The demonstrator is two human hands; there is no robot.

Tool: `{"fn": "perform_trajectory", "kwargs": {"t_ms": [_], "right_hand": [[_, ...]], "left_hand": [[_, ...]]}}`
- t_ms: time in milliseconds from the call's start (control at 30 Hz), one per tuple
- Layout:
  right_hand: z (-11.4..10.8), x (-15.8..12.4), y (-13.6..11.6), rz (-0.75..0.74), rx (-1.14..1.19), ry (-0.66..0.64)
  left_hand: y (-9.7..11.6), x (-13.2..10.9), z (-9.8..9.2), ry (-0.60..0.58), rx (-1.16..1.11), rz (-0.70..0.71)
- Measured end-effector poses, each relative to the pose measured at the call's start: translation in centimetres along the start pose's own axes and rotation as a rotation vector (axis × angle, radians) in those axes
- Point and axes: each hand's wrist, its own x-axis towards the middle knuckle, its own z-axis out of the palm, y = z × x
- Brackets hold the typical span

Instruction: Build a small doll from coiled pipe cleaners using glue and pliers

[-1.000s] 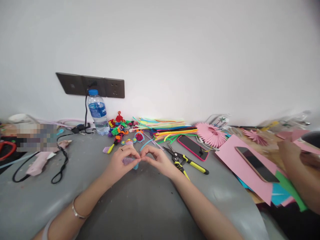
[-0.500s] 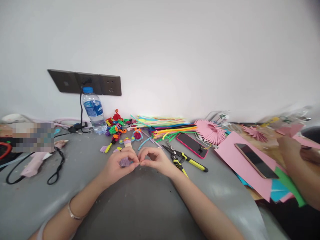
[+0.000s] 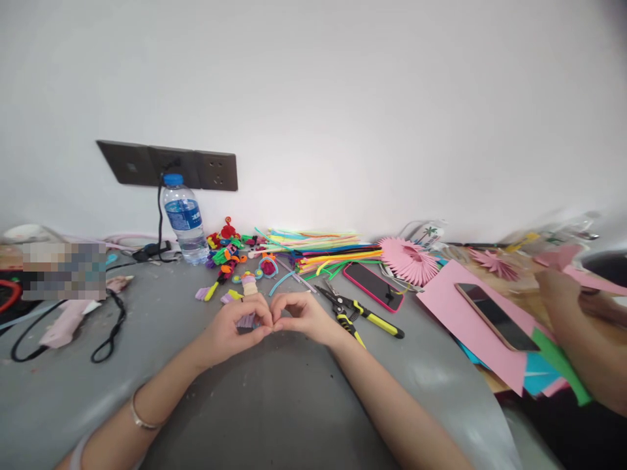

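Observation:
My left hand (image 3: 230, 329) and my right hand (image 3: 302, 316) meet fingertip to fingertip over the grey table (image 3: 274, 405). Both are pinched shut on a small purple fuzzy piece (image 3: 246, 320), mostly hidden under my left fingers. A metal bracelet (image 3: 138, 418) circles my left wrist. Just past my hands lie small finished pipe-cleaner figures (image 3: 230, 256) and a bundle of coloured pipe cleaners (image 3: 326, 248). Yellow-and-black pliers (image 3: 360, 313) lie right beside my right hand.
A water bottle (image 3: 185, 219) stands below a wall socket strip (image 3: 169, 164). A pink-cased phone (image 3: 373, 286), pink paper fans (image 3: 410, 260) and a pink sheet (image 3: 477, 326) carrying another phone (image 3: 496, 316) lie to the right. Another person's arm (image 3: 578, 333) works at far right. Black cables (image 3: 105, 326) trail left.
My hands have stayed joined on the purple piece, with only small finger shifts. The view has moved slightly. The other person's hand at right has shifted a little.

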Motion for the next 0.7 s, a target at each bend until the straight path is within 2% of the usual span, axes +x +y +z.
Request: {"fn": "perform_trajectory", "kwargs": {"t_ms": [133, 300, 433, 700], "right_hand": [[0.1, 0.0, -0.3, -0.06, -0.03, 0.066], [0.5, 0.0, -0.4, -0.108, -0.049, 0.081], [0.8, -0.1, 0.0, -0.186, -0.137, 0.163], [1.4, -0.2, 0.1, -0.312, -0.34, 0.301]], "left_hand": [[-0.3, 0.1, -0.1, 0.066, -0.011, -0.026], [-1.1, 0.1, 0.0, 0.127, -0.044, -0.035], [-1.6, 0.0, 0.1, 0.193, -0.069, -0.11], [-0.9, 0.3, 0.3, 0.15, -0.307, -0.292]]}}
